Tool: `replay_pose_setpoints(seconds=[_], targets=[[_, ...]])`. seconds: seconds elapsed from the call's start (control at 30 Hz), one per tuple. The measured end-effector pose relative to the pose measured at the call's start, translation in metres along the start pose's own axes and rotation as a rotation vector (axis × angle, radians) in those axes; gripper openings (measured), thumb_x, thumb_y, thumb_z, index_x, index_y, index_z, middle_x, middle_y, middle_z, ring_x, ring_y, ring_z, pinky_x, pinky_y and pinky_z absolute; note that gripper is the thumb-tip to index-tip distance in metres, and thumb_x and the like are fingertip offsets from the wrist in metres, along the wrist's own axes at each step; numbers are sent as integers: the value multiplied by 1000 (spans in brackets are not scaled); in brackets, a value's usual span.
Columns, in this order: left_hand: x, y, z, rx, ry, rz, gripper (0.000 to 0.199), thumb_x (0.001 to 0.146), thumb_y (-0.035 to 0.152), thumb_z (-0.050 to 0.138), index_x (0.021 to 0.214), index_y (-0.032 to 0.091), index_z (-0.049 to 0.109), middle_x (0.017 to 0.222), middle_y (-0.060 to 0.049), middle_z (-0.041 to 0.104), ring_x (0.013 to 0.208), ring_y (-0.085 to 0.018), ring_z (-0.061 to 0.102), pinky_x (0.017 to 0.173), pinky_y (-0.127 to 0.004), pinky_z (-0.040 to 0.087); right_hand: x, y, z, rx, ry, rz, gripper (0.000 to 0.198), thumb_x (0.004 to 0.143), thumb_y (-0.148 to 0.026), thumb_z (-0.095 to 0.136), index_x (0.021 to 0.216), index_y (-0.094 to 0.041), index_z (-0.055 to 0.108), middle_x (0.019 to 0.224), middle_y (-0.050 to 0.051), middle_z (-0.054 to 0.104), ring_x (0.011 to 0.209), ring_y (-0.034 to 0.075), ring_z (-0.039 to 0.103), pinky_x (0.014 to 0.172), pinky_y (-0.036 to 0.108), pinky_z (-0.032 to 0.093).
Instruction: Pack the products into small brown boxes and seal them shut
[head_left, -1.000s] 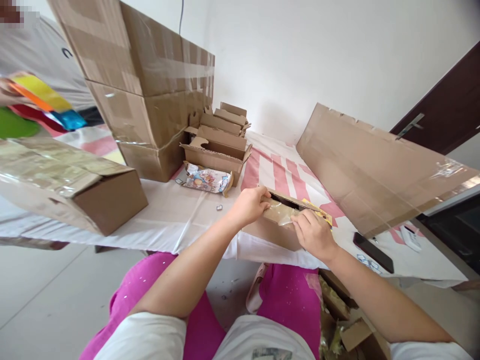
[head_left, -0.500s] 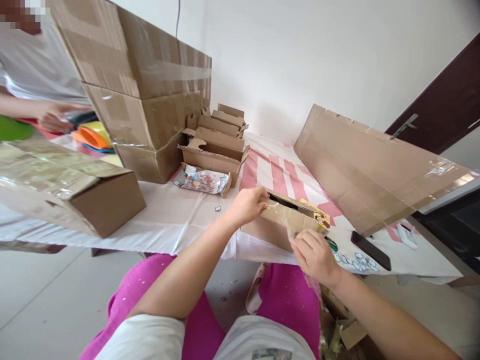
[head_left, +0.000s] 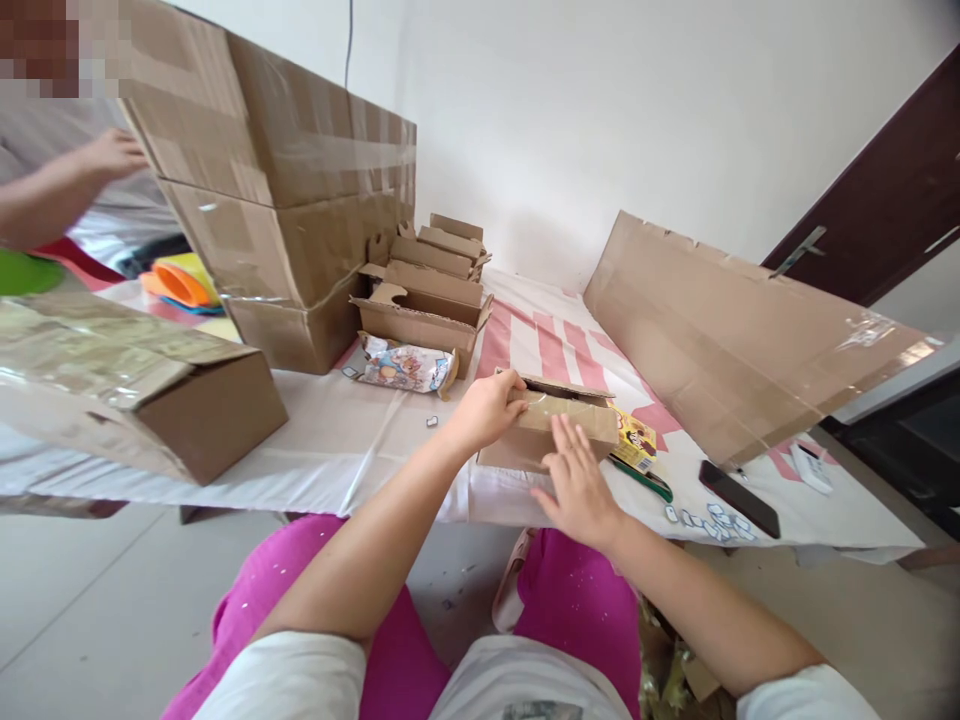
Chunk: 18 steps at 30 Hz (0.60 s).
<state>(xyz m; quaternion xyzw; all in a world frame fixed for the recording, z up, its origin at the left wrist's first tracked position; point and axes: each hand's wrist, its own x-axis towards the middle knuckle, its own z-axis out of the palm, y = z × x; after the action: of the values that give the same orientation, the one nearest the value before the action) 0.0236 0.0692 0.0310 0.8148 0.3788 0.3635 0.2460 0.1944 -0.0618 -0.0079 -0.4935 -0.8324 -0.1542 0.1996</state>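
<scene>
A small cardboard box [head_left: 536, 458] lies at the table's front edge, a dark gap showing along its top. My left hand [head_left: 489, 405] is closed on the box's left end, thumb and fingers at the upper edge. Against the front side, my right hand [head_left: 581, 485] is open, fingers stretched out and apart over the cardboard. To the right of the box sit a yellow printed packet [head_left: 636, 440] and a green-handled tool [head_left: 646, 482], its other end hidden. Several small white-and-blue pieces [head_left: 712, 522] lie near the phone [head_left: 739, 498].
Several open cardboard boxes [head_left: 420, 315] stand behind a printed plastic pack [head_left: 409, 367]. Large taped cartons [head_left: 300, 180] are stacked at left, with a long carton [head_left: 225, 410] in front. A cardboard panel [head_left: 720, 330] leans at right. Another person's hand [head_left: 112, 157] is at far left.
My right hand has let go of a strip of clear tape and moved left and up, fingers now spread on the box. My left hand keeps its hold. The other person's hand has risen.
</scene>
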Motion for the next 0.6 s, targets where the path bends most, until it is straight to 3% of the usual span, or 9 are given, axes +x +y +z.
replay_pose_setpoints(seconds=[0.1,0.17,0.23,0.3,0.43,0.53,0.6], targets=[[-1,1,2,-20,25,-32,17,78,18,63,94,21,62,95,-4,71,89,-22,66,79,-31,48,-16,-23,25,220,-287,-264,16,88,-35,53,91,-19,57,107,13,69,98,23,64,88,40,49],[-3,3,1,-55,40,-51,18,77,18,63,95,20,62,92,-3,71,84,-20,65,75,-30,48,-34,-38,36,337,-418,-379,21,91,-40,50,84,-22,57,78,4,70,73,18,64,71,31,50],[-6,6,-6,-102,59,-57,20,77,18,62,97,20,63,87,-2,71,77,-19,65,72,-28,48,-49,-47,42,405,-433,-314,24,93,-40,47,81,-22,56,73,3,68,69,16,63,69,29,48],[-10,8,-22,-150,105,-42,25,77,18,59,101,21,64,89,-1,71,77,-18,64,73,-28,49,-61,-51,44,474,-390,-164,21,93,-36,47,82,-21,56,79,4,68,75,17,63,72,29,47],[-21,-5,-78,-149,260,-43,28,76,19,54,101,20,66,100,-2,71,90,-20,64,82,-30,48,-76,-53,45,575,-345,63,9,88,-28,53,83,-21,54,79,3,66,75,16,60,71,28,45],[-33,-26,-121,-78,295,-143,28,75,25,54,99,18,67,91,-3,70,80,-19,62,77,-31,48,-82,-55,49,604,-396,100,4,84,-22,56,81,-21,54,78,2,65,73,16,60,69,28,45],[-43,-36,-142,-25,249,-173,31,74,28,55,102,18,65,91,-2,69,77,-18,60,74,-30,48,-82,-56,51,618,-417,92,4,82,-20,57,80,-21,54,78,2,65,74,17,60,70,29,46]])
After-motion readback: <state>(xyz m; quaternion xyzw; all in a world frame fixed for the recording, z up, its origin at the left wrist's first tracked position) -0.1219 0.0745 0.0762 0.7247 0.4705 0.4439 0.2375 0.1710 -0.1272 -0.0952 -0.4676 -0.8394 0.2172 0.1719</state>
